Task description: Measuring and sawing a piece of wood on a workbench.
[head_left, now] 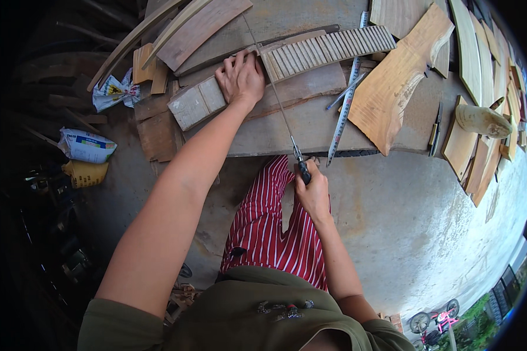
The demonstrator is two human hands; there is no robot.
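Note:
A pale wooden beam (328, 51), slightly curved, lies across the workbench (410, 126). Many narrow parallel cuts cross its right part; its left end (188, 109) is mostly plain. My left hand (240, 81) presses down on the beam left of the cuts, fingers bent over its far side. In my right hand (312, 190) is the black handle of a handsaw (282, 112), gripped near the bench's front edge. Its long thin blade slants away from me across the beam, just right of my left hand. Whether the teeth sit inside a cut is too small to tell.
Right of the beam lie a measuring tape (341, 120), a blue pen (345, 92) and a wavy-edged board (386, 88). Farther right are a dark slim tool (435, 130), a wooden mallet-like piece (483, 120) and boards. Curved strips (136, 36) and bags (88, 146) are left.

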